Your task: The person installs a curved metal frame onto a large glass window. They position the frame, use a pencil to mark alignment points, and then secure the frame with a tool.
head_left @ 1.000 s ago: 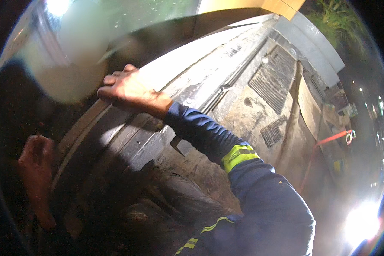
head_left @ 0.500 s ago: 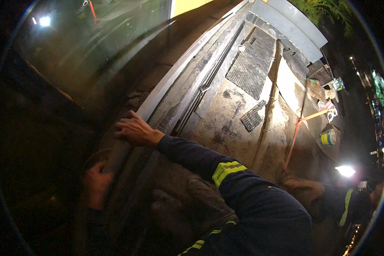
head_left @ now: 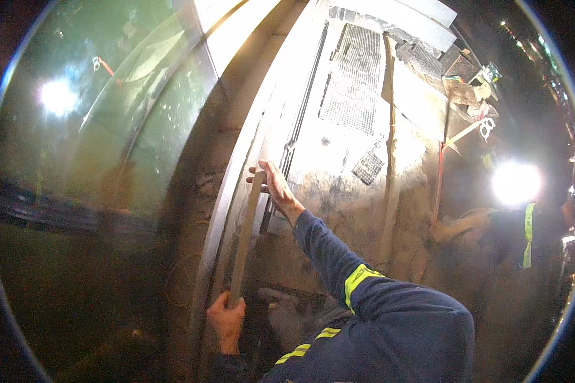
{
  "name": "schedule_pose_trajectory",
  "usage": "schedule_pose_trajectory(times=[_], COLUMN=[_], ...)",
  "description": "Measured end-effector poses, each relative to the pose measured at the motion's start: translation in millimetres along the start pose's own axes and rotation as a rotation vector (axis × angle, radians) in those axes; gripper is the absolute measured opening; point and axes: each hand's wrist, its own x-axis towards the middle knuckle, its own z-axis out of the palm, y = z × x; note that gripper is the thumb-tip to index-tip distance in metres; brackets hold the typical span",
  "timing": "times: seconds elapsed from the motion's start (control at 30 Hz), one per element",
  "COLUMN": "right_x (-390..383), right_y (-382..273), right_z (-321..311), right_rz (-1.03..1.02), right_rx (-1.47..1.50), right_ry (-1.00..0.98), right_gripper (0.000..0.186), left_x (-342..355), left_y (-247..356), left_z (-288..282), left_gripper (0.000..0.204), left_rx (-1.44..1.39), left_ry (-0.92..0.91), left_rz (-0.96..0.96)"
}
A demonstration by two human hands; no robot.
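A long, flat, tan-grey strip (head_left: 246, 233) runs between my hands, lying lengthwise over the metal edge rail (head_left: 220, 223). My right hand (head_left: 278, 190) is at its far end, with fingertips showing past the strip's left side. At the near end, my left hand (head_left: 226, 319) is closed around the strip, its fingers partly hidden. My right forearm, in a dark blue sleeve with a yellow reflective band (head_left: 361, 281), reaches in from the lower right.
Black grid mats (head_left: 354, 76) lie on the dirty platform right of the rail. Beyond are an orange-handled tool (head_left: 461, 135) and a bright lamp (head_left: 516, 183). Another person's arm (head_left: 463, 225) reaches in at the right. A greenish glass panel (head_left: 134, 121) stands at the left.
Both hands have moved right in view, and the strip now shows clearly between them. The view has shifted, and the rail and platform look brighter.
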Motion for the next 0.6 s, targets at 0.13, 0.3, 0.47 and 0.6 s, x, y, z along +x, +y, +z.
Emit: schedule_pose_trajectory(times=[0.13,0.3,0.47,0.6], right_x=[61.0,70.9,118.0,189.3], right_y=[-27.9,-107.3,-139.7,-151.4], right_z=[-60.9,-111.6,-182.8,-234.5], right_rz=[-0.072,0.137,0.032,0.082], right_rx=[0.020,-0.069,0.224,0.300], right_ry=[-0.074,-0.085,-0.194,-0.197], right_gripper=[0.073,0.075,0.078,0.076], left_x=[-15.1,33.4,133.6,300.7], left_y=[37.8,109.5,235.1,338.9], left_z=[27.0,68.0,100.9,158.0], left_gripper=[0.038,0.041,0.031,0.033], left_rx=[0.023,-0.060,-0.276,-0.427], left_ry=[-0.004,-0.174,0.025,0.095], left_rz=[0.008,-0.086,-0.040,0.482])
